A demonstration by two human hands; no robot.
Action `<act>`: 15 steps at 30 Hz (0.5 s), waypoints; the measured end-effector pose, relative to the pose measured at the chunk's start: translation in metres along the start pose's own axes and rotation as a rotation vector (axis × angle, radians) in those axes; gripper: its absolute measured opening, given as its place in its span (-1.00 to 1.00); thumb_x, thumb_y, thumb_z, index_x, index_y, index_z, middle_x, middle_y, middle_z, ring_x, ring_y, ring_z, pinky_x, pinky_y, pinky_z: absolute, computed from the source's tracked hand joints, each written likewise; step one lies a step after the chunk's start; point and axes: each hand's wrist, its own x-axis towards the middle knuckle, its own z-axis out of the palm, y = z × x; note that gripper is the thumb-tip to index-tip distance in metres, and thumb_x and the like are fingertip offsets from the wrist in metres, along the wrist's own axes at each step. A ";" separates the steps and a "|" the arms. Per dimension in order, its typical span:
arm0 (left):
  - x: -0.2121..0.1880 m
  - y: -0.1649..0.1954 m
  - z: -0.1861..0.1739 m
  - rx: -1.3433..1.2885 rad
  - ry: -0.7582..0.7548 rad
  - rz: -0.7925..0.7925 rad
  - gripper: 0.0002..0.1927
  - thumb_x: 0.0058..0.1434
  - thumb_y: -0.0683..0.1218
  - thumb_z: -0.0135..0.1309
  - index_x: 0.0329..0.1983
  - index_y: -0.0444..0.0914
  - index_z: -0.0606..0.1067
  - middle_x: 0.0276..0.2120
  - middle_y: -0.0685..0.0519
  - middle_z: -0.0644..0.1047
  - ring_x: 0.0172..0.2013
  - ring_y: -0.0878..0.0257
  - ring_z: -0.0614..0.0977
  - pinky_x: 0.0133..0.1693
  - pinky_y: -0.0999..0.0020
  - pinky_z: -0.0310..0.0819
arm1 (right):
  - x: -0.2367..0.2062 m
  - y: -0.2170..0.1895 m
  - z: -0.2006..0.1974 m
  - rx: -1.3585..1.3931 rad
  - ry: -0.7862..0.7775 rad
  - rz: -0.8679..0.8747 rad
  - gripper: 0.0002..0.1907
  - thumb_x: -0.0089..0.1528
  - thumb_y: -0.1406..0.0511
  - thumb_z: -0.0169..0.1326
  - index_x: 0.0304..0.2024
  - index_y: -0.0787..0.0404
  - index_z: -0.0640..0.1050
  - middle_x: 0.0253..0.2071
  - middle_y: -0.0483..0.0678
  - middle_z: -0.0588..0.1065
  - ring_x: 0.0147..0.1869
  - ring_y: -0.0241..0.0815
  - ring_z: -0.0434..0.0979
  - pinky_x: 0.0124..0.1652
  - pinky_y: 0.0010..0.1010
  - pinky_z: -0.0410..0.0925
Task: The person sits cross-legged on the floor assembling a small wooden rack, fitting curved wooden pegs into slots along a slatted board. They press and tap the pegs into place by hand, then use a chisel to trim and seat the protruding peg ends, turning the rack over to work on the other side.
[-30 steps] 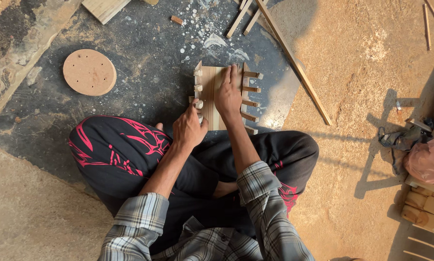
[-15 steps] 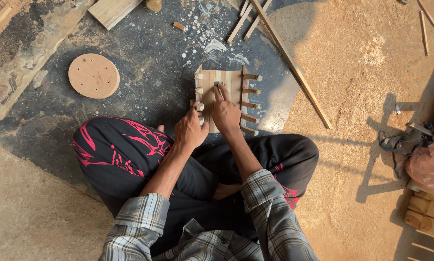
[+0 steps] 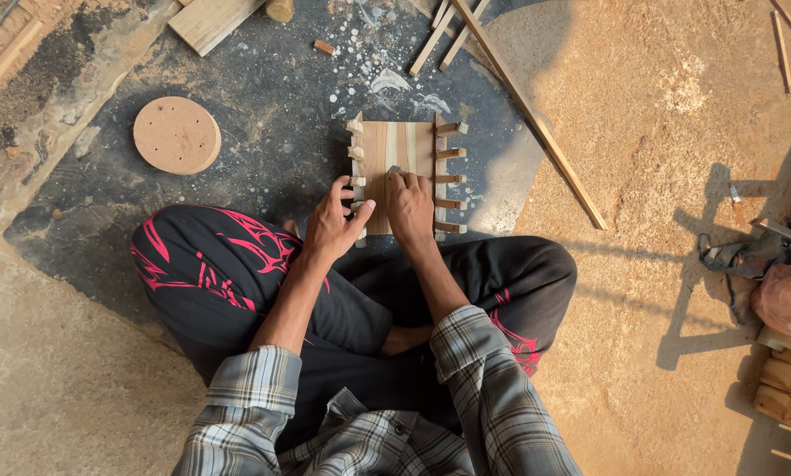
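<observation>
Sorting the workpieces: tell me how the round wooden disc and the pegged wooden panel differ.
The round wooden disc is circular, dull brown and dotted with small holes; the pegged wooden panel is rectangular, paler and striped, with pegs along both long edges. The disc lies untouched; the left hand and right hand rest on the panel. Both lie flat on the dark floor.

The person sits cross-legged on the floor (image 3: 677, 176), and the wooden panel (image 3: 400, 145) with pegs along both sides lies on the floor at twelve o'clock, just beyond the knees. The left hand (image 3: 335, 220) rests on its near left edge; the right hand (image 3: 410, 204) lies just beside it on the panel's near middle. A round wooden disc (image 3: 177, 135) lies well apart at ten o'clock. Long wooden strips (image 3: 527, 110) lie at one o'clock. A board (image 3: 212, 19) lies at eleven o'clock, beyond the disc.
</observation>
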 end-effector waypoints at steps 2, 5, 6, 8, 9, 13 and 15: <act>0.000 0.003 -0.004 -0.064 0.014 0.006 -0.32 0.30 0.19 0.13 0.31 -0.32 0.32 -0.03 -0.18 0.60 -0.23 0.04 0.72 -0.17 0.15 0.60 | 0.001 -0.001 -0.005 0.114 -0.030 0.105 -0.76 0.27 0.37 0.07 -0.03 0.29 0.62 -0.12 0.16 0.58 0.00 0.20 0.51 0.00 -0.09 0.39; 0.001 0.008 -0.008 -0.105 0.013 -0.048 -0.43 0.33 0.21 0.10 0.16 -0.33 0.45 -0.16 -0.16 0.64 -0.22 0.08 0.73 -0.18 0.19 0.63 | 0.001 0.000 -0.009 0.351 0.041 -0.043 -0.80 0.30 0.39 0.04 -0.10 0.33 0.62 -0.15 0.21 0.61 -0.07 0.22 0.58 -0.01 -0.08 0.42; 0.001 0.009 -0.009 -0.110 0.008 -0.076 -0.46 0.34 0.21 0.09 0.09 -0.32 0.50 -0.22 -0.15 0.67 -0.21 0.10 0.74 -0.18 0.20 0.65 | 0.001 0.001 -0.010 0.387 0.009 0.023 -0.79 0.28 0.38 0.05 -0.09 0.33 0.63 -0.19 0.24 0.61 -0.11 0.21 0.60 -0.05 -0.11 0.44; 0.001 0.009 -0.011 -0.114 0.014 -0.049 -0.47 0.34 0.23 0.07 0.02 -0.33 0.54 -0.27 -0.13 0.67 -0.22 0.11 0.74 -0.19 0.21 0.64 | 0.000 0.003 -0.008 0.457 -0.056 0.158 -0.75 0.26 0.36 0.07 -0.08 0.34 0.65 -0.25 0.30 0.59 -0.20 0.18 0.64 -0.13 -0.17 0.48; 0.001 0.009 -0.012 -0.116 0.017 -0.036 -0.47 0.34 0.23 0.06 -0.02 -0.34 0.56 -0.29 -0.13 0.67 -0.23 0.12 0.74 -0.19 0.21 0.64 | 0.001 0.003 -0.007 0.492 -0.070 0.200 -0.74 0.26 0.35 0.06 -0.06 0.35 0.64 -0.25 0.28 0.60 -0.21 0.11 0.66 -0.15 -0.21 0.49; 0.003 0.007 -0.014 -0.041 0.046 -0.206 -0.51 0.45 0.23 -0.08 -0.06 -0.27 0.59 -0.26 -0.11 0.68 -0.18 0.03 0.72 -0.12 0.15 0.58 | 0.007 0.005 -0.007 0.674 -0.136 0.338 -0.73 0.29 0.34 0.09 -0.02 0.36 0.61 -0.26 0.16 0.66 -0.23 -0.14 0.70 -0.18 -0.34 0.50; 0.006 0.006 -0.015 0.156 0.067 -0.296 -0.50 0.55 0.21 -0.12 -0.10 -0.27 0.61 -0.23 -0.17 0.67 -0.12 -0.09 0.67 -0.06 0.05 0.51 | 0.009 0.009 -0.008 0.798 -0.167 0.385 -0.72 0.30 0.35 0.10 0.02 0.37 0.59 -0.25 0.09 0.67 -0.21 -0.25 0.68 -0.18 -0.40 0.51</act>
